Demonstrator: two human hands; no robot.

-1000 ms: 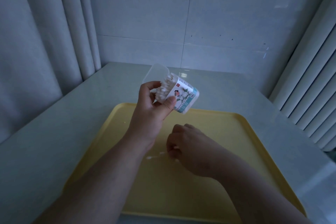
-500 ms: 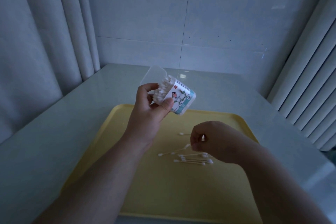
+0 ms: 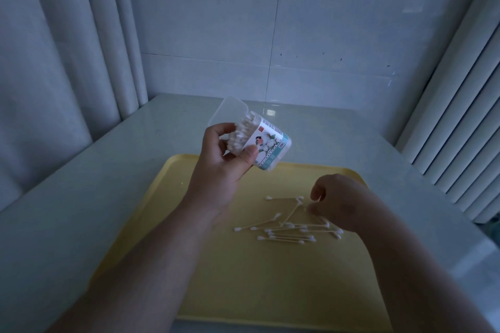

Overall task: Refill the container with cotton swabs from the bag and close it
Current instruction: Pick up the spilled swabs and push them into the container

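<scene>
My left hand point(image 3: 221, 167) grips a small clear container point(image 3: 270, 144) with a printed label, tilted with its mouth toward me above the yellow tray point(image 3: 238, 292). Its hinged clear lid point(image 3: 228, 111) stands open, and white swab tips point(image 3: 242, 131) fill the mouth. Several loose cotton swabs point(image 3: 292, 230) lie scattered on the tray's right half. My right hand point(image 3: 342, 201) hovers at the right end of that pile, fingers curled, pinching what looks like a swab, with a pale sliver showing between thumb and finger. No bag is in view.
The tray sits on a pale glossy table point(image 3: 81, 211). A tiled wall point(image 3: 270, 35) stands behind, a curtain point(image 3: 54, 62) hangs at the left and slatted blinds point(image 3: 460, 130) at the right. The light is dim.
My right hand rose from the tray's middle and then came down at the right end of the swab pile, uncovering the loose swabs. The container has stayed in my left hand, lifted slightly.
</scene>
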